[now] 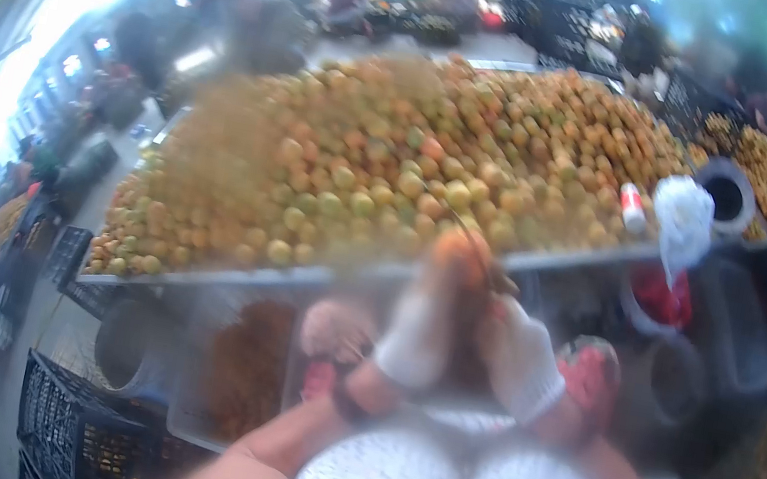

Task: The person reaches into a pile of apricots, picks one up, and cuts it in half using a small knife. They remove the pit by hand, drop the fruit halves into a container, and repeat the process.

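Note:
Both of my hands are raised together in front of my chest, in white gloves, near the table's front edge. My left hand (419,332) is at the left of an orange round fruit (462,256) with a thin stem, its fingers wrapped against it. On the other side, my right hand (517,353) is closed close to the fruit's lower right, and blur hides what its fingers grip. Behind the hands, a large heap of orange and greenish fruits (365,166) covers the table (296,276).
At the right of the table are a white plastic bag (680,223), a red and white bottle (631,207) and a dark-centred roll (726,195). Below stand a bin of brown material (250,369), a red-lined bucket (657,301) and black crates (79,422). People are blurred in the background.

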A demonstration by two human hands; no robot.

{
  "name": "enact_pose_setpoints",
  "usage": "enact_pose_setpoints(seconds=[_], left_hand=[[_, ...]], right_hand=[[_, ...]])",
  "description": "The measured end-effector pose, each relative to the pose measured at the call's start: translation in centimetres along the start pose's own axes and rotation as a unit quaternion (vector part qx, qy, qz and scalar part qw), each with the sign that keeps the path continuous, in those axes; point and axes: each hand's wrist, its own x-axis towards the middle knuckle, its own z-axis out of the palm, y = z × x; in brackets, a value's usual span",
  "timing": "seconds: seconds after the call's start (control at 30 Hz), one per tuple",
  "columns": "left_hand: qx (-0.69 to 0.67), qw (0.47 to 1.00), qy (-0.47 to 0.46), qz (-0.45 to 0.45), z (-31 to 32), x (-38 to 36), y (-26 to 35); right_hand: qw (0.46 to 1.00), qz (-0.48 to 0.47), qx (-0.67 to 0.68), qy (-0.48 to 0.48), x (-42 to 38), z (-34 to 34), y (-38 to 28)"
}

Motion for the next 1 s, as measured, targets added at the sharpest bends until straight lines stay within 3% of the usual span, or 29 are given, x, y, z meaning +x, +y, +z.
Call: enact_pose_setpoints(seconds=[0.07,0.13,0.17,0.23,0.3,0.33,0.47,0.57,0.63,0.7,0.77,0.83,0.9,0.93,0.97,1.0], left_hand=[[0.007,0.999,0.01,0.042,0.2,0.8,-0.7],[0.011,0.997,0.056,0.057,0.9,1.0,-1.1],[0.029,0.994,0.095,0.056,1.3,1.0,-1.5],[-0.001,0.992,0.085,0.093,2.4,1.4,-1.5],[-0.028,0.991,0.117,0.051,3.4,1.1,-0.9],[-0.034,0.997,0.056,0.037,1.7,1.3,-1.7],[-0.05,0.999,-0.015,0.001,0.6,1.2,-1.4],[0.007,1.0,0.024,0.017,1.4,1.1,0.6],[0.07,0.991,0.076,0.09,1.8,0.9,1.2],[0.059,0.991,0.085,0.084,-0.2,1.7,-1.0],[-0.027,0.99,0.128,0.058,-1.2,1.9,-3.1],[0.053,0.993,0.082,0.068,0.2,1.0,-0.9],[0.164,0.981,0.027,0.103,0.2,0.2,-0.3],[0.254,0.964,0.017,0.077,-1.2,0.3,-0.3],[0.184,0.976,0.064,0.096,0.2,0.3,-0.1],[0.2,0.975,0.062,0.077,-0.6,0.5,-0.6]], right_hand=[[0.988,-0.084,0.109,0.066,0.3,1.6,2.4],[0.998,-0.007,0.06,0.035,0.2,0.8,1.1],[0.997,-0.023,0.06,0.032,0.2,0.8,0.3],[0.998,0.015,-0.007,0.059,-0.2,0.2,-1.5],[0.996,-0.007,0.051,0.072,-0.2,0.6,-0.9],[0.996,-0.03,0.01,0.083,-0.4,0.6,-0.7],[0.991,-0.07,-0.075,0.089,-0.6,-0.3,-1.3],[0.984,-0.087,-0.13,0.08,-1.1,-1.0,-1.0],[0.989,-0.071,-0.095,0.085,-1.0,0.1,1.8],[0.992,-0.058,-0.065,0.087,-0.7,0.3,1.5],[0.978,-0.012,-0.197,0.061,-0.4,-0.1,-1.2],[0.981,-0.085,-0.159,0.078,-0.7,-0.7,-2.7],[0.995,-0.037,-0.068,0.059,-0.6,-1.2,-3.2],[0.988,-0.046,-0.123,0.079,-0.7,-0.7,-2.4],[0.978,-0.055,-0.178,0.093,-0.9,-0.1,-1.4],[0.982,-0.055,-0.162,0.084,-1.0,-0.1,-1.1]])
